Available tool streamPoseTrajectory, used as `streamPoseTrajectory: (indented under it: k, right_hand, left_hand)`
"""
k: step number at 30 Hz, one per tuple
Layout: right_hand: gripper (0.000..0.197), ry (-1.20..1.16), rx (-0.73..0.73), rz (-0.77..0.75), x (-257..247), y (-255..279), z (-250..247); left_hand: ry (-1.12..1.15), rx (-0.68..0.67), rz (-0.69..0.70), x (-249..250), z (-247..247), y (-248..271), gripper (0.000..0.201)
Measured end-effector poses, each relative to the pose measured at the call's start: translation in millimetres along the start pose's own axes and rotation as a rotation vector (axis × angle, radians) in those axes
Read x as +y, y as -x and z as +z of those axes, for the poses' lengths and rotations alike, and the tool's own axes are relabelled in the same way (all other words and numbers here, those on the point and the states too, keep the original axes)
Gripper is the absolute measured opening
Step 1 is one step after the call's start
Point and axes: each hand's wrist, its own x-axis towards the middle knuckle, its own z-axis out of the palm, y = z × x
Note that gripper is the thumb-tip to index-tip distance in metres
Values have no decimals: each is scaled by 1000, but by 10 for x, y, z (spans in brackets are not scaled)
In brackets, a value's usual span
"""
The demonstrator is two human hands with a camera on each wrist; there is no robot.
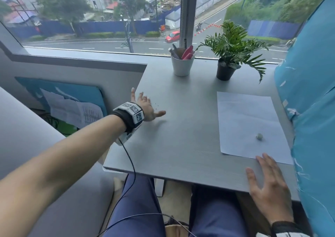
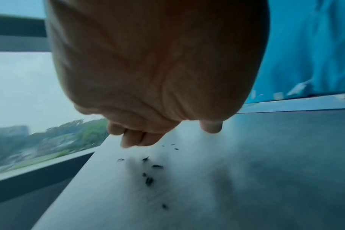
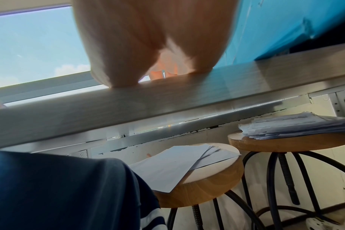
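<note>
Dark specks [image 1: 156, 106], tiny and black and thin as slivers, are seen from the head view in a loose scatter just beside the left hand [image 1: 147, 108], over the left part of the grey table [image 1: 181, 137]. That hand is held on edge with its fingers straight and spread, and nothing is gripped. The right hand [image 1: 268, 187] is laid flat at the near edge of the table, fingers spread, with its fingertips over the near edge of a white sheet of paper [image 1: 244, 120]. A small pale lump [image 1: 259, 136] is seen on that sheet. A white cup [image 1: 182, 66] of pens and a potted plant [image 1: 232, 44] are set by the window, well apart from the specks.

From the left wrist the specks [image 2: 150, 171] are shown larger. They are short, some curled, blurred, and strewn in a rough line below the fingers [image 2: 132, 138]. Whether they lie on the table [image 2: 266, 171] or just above it cannot be told. The palm is open and nothing is pinched.

From the right wrist the right hand [image 3: 148, 43] is seen resting on the table's edge [image 3: 128, 105] — its fingers are mostly hidden. Beneath the table two wooden stools [image 3: 207, 191] are seen, each stacked with loose papers [image 3: 177, 166].
</note>
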Motion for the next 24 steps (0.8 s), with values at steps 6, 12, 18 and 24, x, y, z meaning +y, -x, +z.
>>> streamPoseTrajectory:
  k: [6, 12, 18, 24]
  right_hand:
    - [50, 9, -4, -15, 16, 2, 9]
    - [48, 15, 1, -26, 33, -7, 24]
    - [49, 15, -1, -15, 13, -3, 10]
    - [51, 20, -10, -25, -6, -1, -11]
  left_hand:
    - [-79, 252, 635, 183, 369, 637, 93]
    - [-184, 259, 847, 264, 574, 636, 84]
    - [-222, 190, 458, -209, 329, 219, 96]
    - [-204, 265, 718, -114, 420, 571, 92]
